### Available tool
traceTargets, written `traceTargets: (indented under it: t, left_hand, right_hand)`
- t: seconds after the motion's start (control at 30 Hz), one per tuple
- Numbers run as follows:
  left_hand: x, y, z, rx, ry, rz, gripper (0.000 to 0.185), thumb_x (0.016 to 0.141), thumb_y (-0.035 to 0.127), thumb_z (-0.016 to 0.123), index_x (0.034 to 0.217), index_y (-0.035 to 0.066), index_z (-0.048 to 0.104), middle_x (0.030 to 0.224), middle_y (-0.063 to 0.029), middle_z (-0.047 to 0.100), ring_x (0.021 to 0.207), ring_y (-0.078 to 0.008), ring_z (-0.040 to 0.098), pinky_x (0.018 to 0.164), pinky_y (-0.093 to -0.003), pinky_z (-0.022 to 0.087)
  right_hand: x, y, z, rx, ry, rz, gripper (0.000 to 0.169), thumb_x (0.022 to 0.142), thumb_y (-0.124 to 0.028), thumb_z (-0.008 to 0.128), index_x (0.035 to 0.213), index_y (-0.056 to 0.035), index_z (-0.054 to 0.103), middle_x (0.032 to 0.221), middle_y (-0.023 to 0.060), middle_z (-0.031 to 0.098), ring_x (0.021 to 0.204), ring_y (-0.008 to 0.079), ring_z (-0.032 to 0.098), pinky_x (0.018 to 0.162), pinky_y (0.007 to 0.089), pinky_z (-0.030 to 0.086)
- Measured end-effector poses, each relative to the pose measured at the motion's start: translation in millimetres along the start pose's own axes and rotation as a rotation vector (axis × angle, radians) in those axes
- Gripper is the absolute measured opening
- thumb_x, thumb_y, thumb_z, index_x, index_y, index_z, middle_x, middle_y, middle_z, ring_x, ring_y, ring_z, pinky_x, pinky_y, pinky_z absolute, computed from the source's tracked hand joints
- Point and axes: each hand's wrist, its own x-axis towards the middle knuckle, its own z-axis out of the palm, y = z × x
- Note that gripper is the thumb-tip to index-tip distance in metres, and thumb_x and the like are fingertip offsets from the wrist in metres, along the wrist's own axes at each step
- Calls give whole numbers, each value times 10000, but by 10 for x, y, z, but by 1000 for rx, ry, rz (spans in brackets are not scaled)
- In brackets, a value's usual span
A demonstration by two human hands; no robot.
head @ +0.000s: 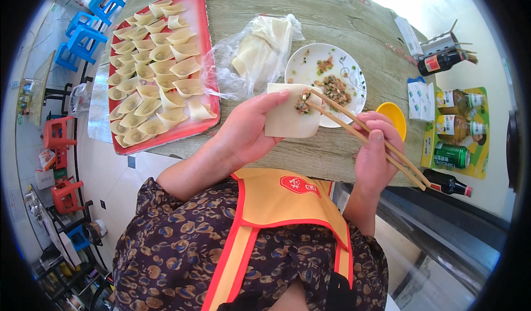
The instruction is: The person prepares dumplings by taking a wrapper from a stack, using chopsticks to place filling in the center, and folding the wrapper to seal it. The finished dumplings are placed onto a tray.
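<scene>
My left hand (pixel 254 124) holds a square dough wrapper (pixel 288 122) flat, thumb on top and fingers beneath. In my right hand (pixel 378 153) is a pair of wooden chopsticks (pixel 352 127). Their tips touch a small lump of minced filling (pixel 303 103) near the wrapper's right edge. Partly behind the wrapper is a white plate (pixel 300 64) with more minced filling (pixel 338 89) and green bits on it. A clear plastic bag (pixel 224 68) with stacked wrappers (pixel 261 47) lies to the plate's left. Folded dumplings (pixel 161 53) stand in rows on a red-rimmed tray (pixel 199 20) at the left.
A yellow dish (pixel 392 118) sits beside my right hand. Along the table's right side are a tissue pack (pixel 420 99), sauce jars (pixel 454 99), a green can (pixel 452 155), dark bottles (pixel 442 62) and a metal chopstick holder (pixel 439 45). Blue stools (pixel 87 41) and red stools (pixel 60 132) stand to the left.
</scene>
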Motion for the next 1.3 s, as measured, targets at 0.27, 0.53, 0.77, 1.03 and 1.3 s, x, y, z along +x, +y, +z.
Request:
traceTargets:
  t: [0.27,0.53,0.77,1.03,1.3]
  left_hand:
    - [72,-28,-101,-8,-78,-26,479,1072,211,446,1442,-92,422,1399,-217,570,1295,-318,575,1112,-461,458]
    - [63,-11,-48,4,34,22,475,1084,229,435,1445,-80,423,1403,-204,572,1297,-312,575,1106,-460,461]
    - [59,-7,-81,-22,23,23,453,1088,241,434,1433,-52,450,1389,-173,578,1282,-285,578,1092,-464,469]
    - [40,2,-88,-75,28,33,422,1073,209,469,1410,-46,473,1357,-162,598,1244,-280,605,1081,-443,488]
    - [17,12,-106,-69,33,47,442,1074,204,464,1453,-24,451,1405,-156,579,1287,-279,583,1100,-438,471]
  right_hand:
    - [-1,130,-4,4,89,37,141,997,-12,538,1035,71,645,1147,218,666,968,226,669,887,336,572]
    - [68,127,-73,-118,211,52,175,1016,-29,527,1039,84,658,1131,230,672,952,249,688,848,376,615]
    - [-56,171,26,306,35,196,204,1033,-71,519,1048,77,658,1083,233,669,919,295,700,804,424,639]
    - [-65,294,74,226,89,227,213,1041,-88,520,1069,73,656,1130,236,652,930,269,692,802,412,629]
    - [27,107,-33,165,138,112,245,1048,-85,479,1100,84,649,1194,245,635,949,263,687,791,411,632]
